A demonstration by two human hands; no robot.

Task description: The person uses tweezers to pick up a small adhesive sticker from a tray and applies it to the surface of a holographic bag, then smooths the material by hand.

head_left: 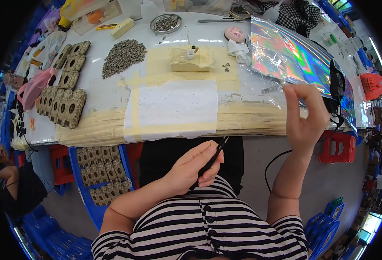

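Observation:
My left hand point(192, 168) is closed around black tweezers point(213, 159), low in front of my striped shirt and just off the table's front edge. Their thin tips point up and away from me. My right hand point(307, 116) is raised at the right, by a shiny holographic bag point(286, 52). Its thumb and forefinger are pinched together; what lies between them, if anything, is too small to make out. On the table before me lies a white sheet point(171, 106) with small dark specks. Behind it stands a yellow-taped block point(186, 65) bearing a small white cup point(190, 53).
Camouflage-patterned housings point(63, 106) lie in rows at the left; more fill a blue tray point(85, 190) below. A heap of small grey parts point(124, 56) and a round metal dish point(166, 24) sit farther back. A red stool point(337, 147) stands right; another person sits far left.

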